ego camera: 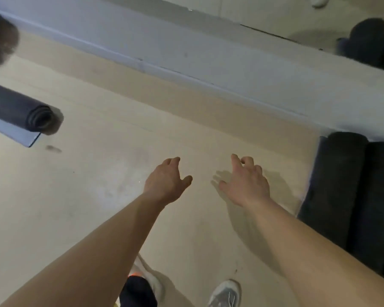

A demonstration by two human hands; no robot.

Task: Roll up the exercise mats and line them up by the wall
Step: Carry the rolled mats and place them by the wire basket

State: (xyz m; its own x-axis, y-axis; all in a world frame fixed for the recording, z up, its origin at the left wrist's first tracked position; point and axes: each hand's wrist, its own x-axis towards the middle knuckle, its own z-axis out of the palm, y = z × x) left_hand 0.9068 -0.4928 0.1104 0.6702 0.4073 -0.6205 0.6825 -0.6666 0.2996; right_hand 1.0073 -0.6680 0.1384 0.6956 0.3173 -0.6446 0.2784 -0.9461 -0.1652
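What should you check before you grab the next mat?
1. Left hand free: ok, holds nothing.
2. Right hand free: ok, holds nothing.
3. Two rolled mats by the wall: ok, side by side, ends at it.
4. Mat on the left fully rolled: not ok, a flat tail sticks out.
5. Dark shape at the top left edge: cannot tell, too blurred.

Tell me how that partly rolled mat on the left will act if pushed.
The partly rolled mat is a cylinder, so it would probably roll easily. Its loose flat end suggests floppy material that may unwind when lifted.
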